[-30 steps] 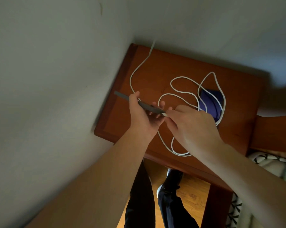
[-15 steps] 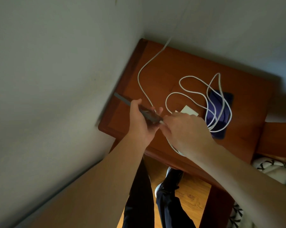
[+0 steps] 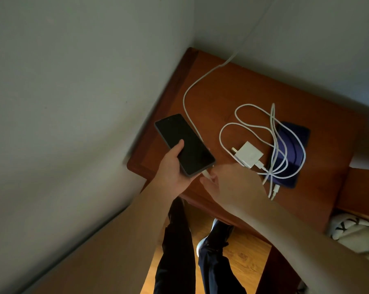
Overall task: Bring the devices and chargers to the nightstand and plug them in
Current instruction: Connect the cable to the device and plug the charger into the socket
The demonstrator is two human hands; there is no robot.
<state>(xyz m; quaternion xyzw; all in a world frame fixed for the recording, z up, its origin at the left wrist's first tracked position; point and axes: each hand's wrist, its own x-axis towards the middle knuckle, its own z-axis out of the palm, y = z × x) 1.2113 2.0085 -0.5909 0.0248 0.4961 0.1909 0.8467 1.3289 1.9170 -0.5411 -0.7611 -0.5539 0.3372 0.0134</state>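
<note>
Centre frame, my left hand (image 3: 173, 170) grips the black phone (image 3: 185, 143) above the table (image 3: 232, 85); my right hand (image 3: 232, 183) pinches the white plug (image 3: 206, 174) at its port. Next, I reckon, the purple phone (image 3: 296, 132) at right needs the loose charger (image 3: 249, 154).

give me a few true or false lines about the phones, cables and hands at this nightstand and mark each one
1. The left hand holds the black slab phone with its dark screen facing up. True.
2. The white square charger brick is plugged into the wall. False: it lies on the reddish-brown wooden nightstand with its prongs exposed.
3. The coiled white cable lies partly across the flat blue phone. True.
4. The right hand rests on the blue phone. False: its fingers pinch the plug of the long white cable at the black phone's lower end.
</note>
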